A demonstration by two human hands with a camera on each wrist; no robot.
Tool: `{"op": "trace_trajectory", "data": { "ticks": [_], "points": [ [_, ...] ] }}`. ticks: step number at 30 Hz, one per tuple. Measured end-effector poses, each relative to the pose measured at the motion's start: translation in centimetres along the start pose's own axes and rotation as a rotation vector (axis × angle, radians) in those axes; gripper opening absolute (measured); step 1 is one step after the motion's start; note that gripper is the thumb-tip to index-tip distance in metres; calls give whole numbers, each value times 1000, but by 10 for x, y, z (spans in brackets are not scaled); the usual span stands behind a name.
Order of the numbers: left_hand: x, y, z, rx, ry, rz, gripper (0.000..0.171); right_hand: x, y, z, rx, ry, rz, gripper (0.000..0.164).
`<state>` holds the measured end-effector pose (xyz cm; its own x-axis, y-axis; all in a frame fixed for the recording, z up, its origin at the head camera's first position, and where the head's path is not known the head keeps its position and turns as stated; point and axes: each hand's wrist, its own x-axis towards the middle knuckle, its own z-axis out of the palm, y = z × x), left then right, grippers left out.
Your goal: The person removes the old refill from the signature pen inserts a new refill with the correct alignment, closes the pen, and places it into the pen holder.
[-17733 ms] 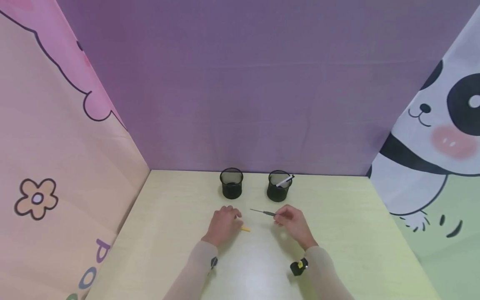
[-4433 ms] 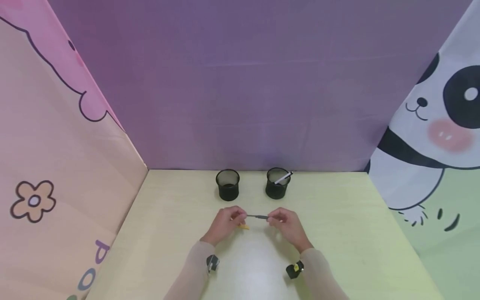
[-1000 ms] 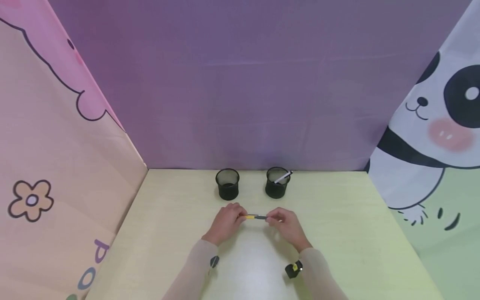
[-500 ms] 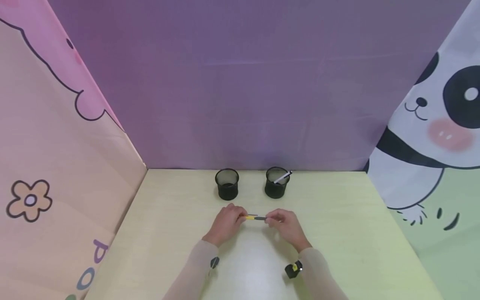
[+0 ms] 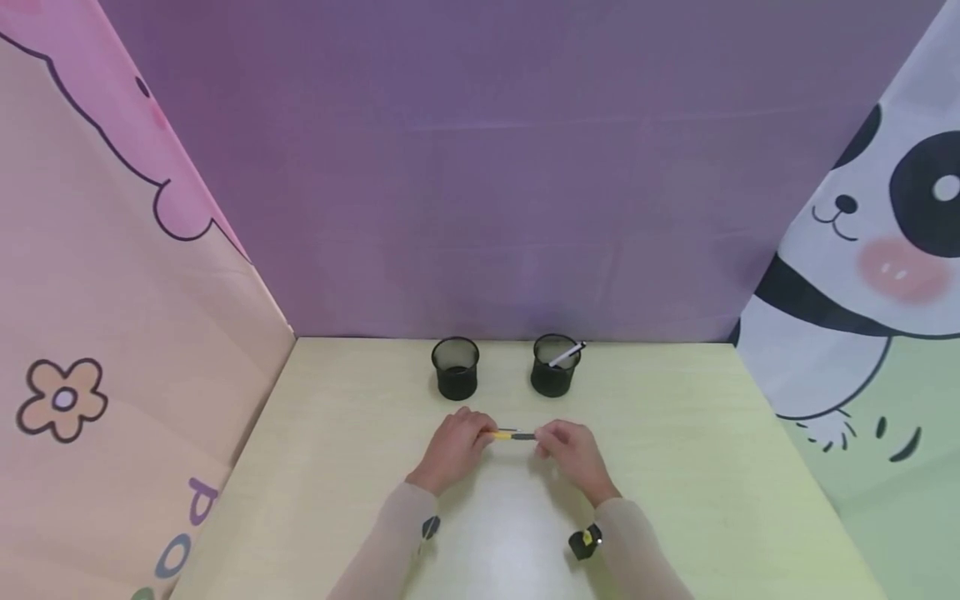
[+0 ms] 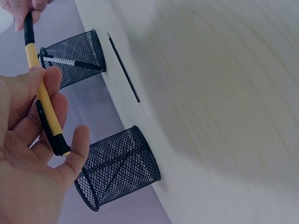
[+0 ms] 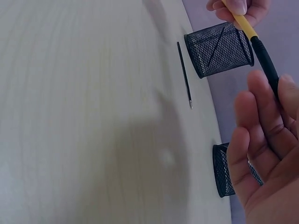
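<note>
Between my two hands a ballpoint pen (image 5: 504, 436) is held level above the table, its yellow barrel and black grip section end to end. My left hand (image 5: 453, 446) pinches the yellow barrel; in the left wrist view the black clip (image 6: 46, 126) points back toward the palm. With thumb and fingers, my right hand (image 5: 577, 454) grips the black section (image 7: 265, 58), and its tip is hidden there. A thin dark ink refill (image 6: 124, 69) with a pale tip lies on the table beyond the pen, touched by neither hand.
Two black mesh pen holders stand at the back, a left one (image 5: 457, 383) and a right one (image 5: 552, 382). A white pen (image 5: 567, 355) leans in the right one. Behind the pale table (image 5: 360, 433) rises a purple cloth (image 5: 480, 167).
Earlier the right hand held the black section with a refill projecting, and the yellow barrel was separate. Now barrel and section meet, and a refill lies on the table. The last second shows little movement.
</note>
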<state>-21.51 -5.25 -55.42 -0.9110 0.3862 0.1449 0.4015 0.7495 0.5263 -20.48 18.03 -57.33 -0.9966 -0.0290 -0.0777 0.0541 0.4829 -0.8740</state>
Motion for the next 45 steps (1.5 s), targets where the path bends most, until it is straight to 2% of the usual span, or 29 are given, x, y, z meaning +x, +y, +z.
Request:
{"op": "trace_trajectory", "data": {
  "ticks": [7, 13, 18, 23, 30, 35, 38, 45],
  "points": [
    [0, 4, -1, 8, -9, -18, 11, -1, -1, 4, -72, 12, 9, 36],
    [-2, 4, -2, 4, -7, -3, 11, -1, 2, 4, -32, 17, 8, 42],
    [-2, 1, -3, 19, 26, 21, 9, -1, 5, 3, 47, -7, 31, 32],
    [-2, 0, -3, 23, 47, 41, 8, -1, 2, 2, 39, -41, 11, 19],
    [-3, 3, -3, 21, 34, 51, 10, -3, -2, 3, -21, -42, 75, 35],
    [-4, 5, -4, 13, 35, 42, 9, -4, 0, 4, -27, -37, 78, 44],
    [-4, 4, -4, 18, 43, 40, 9, -4, 3, 4, 1, -29, 74, 40],
    [-4, 1, -5, 18, 75, 58, 7, -3, 5, 5, 47, -48, 50, 19]
  ]
}}
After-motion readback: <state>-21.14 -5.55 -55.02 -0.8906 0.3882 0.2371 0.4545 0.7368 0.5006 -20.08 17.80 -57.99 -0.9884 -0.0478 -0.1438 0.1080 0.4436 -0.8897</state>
